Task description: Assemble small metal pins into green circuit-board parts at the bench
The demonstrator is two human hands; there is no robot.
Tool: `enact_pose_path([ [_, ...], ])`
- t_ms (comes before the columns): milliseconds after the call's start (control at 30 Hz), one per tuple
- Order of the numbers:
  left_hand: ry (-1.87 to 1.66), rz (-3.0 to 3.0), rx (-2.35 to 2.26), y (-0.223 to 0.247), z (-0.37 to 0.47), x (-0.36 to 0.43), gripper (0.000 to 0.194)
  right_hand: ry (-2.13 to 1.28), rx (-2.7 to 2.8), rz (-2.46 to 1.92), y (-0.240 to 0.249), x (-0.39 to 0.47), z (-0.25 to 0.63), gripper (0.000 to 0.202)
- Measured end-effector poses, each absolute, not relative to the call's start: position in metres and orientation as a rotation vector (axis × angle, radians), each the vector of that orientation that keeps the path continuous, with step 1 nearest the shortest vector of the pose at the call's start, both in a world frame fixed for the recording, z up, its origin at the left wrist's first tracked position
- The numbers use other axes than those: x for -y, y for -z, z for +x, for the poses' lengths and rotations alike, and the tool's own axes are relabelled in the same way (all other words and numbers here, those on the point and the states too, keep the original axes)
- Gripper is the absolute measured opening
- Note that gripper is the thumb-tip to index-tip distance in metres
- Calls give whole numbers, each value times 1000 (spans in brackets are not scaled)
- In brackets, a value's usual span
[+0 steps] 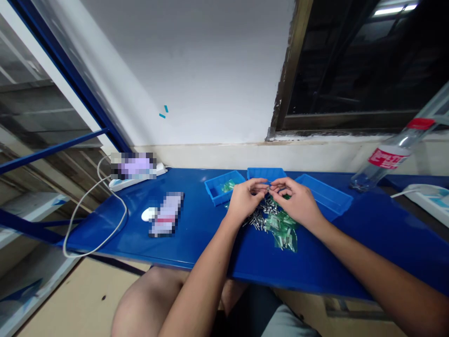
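Note:
Fingertips of my left hand [245,196] and my right hand [295,200] meet in a pinch, close together above the table. A thin, dark sliver shows between them, too small to name, and the fingers hide the rest. Directly below lies a heap of small, shiny metal pins [257,220]. Against its right side, under my right hand, are green-tinted clear plastic bags [283,229] with small pale pieces inside. Beyond my left hand, a blue bin [214,195] contains similar green bags. Another blue bin [265,172] stands behind both hands, and a third blue bin [326,194] sits beyond my right hand.
The blue table [196,234] runs along a wall. On the left are a blurred-out phone-like object [167,214], a white round object [149,214], a power strip [138,180] and a looping white cable [72,224]. A plastic bottle [380,164] stands at right, near another power strip [430,199].

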State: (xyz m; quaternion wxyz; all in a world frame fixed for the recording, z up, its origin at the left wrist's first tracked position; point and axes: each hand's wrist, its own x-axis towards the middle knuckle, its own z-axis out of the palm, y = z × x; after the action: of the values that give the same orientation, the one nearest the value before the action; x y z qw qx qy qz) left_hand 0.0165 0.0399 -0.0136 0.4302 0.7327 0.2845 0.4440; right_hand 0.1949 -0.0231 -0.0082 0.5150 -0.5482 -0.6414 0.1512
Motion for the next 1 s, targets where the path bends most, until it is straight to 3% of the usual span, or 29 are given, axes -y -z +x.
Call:
enact_pose_path([
  [367, -1128, 1720, -612, 12, 19, -36, 36, -154, 1644, -1315, 2, 27, 197, 26],
  [567, -1011, 2227, -679, 4, 16, -27, 25, 213, 1742, -1447, -7, 24, 224, 22],
  [700, -869, 2516, -732, 8, 13, -28, 29, 420, 1742, -1658, 1, 18, 254, 18],
  [1000, -703, 2551, -866, 15, 11, -34, 30, 300, 1735, -1910, 5, 20, 260, 15],
])
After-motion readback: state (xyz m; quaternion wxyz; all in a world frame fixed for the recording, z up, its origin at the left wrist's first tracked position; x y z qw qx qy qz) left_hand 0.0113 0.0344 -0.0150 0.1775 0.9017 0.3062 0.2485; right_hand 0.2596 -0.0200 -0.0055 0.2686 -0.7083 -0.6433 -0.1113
